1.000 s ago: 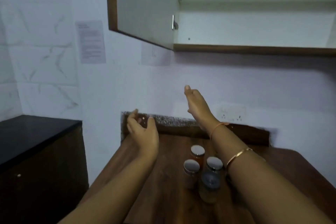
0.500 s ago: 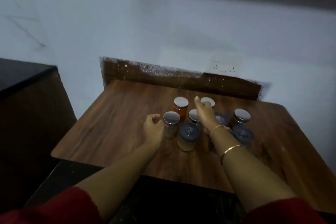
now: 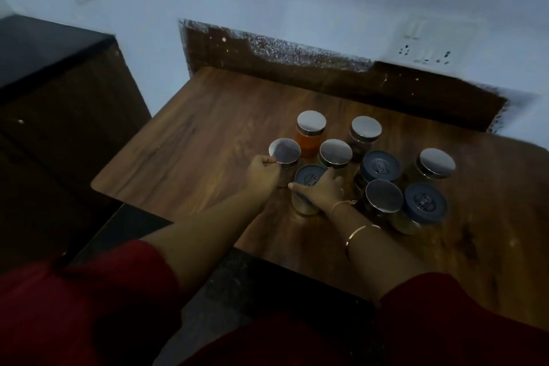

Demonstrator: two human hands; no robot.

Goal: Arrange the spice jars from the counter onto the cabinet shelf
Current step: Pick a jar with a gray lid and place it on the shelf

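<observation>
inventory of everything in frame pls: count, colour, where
Silver-lid jars: 6, silver lids, clustered mid-table; one has orange contents.
Blue-lid jars: 3, blue lids, same cluster.
Table: 1, brown wood, centre.
Counter: 1, black, left.
Socket: 1, white, wall upper right.
Bangles: 2, gold, right wrist.
Sleeves: 2, red, bottom.
Left hand: grips leftmost silver-lid jar.
Right hand: grips nearest blue-lid jar.

left hand [image 3: 263,175] grips silver-lid jar [image 3: 284,151] | right hand [image 3: 322,192] grips blue-lid jar [image 3: 306,177]
</observation>
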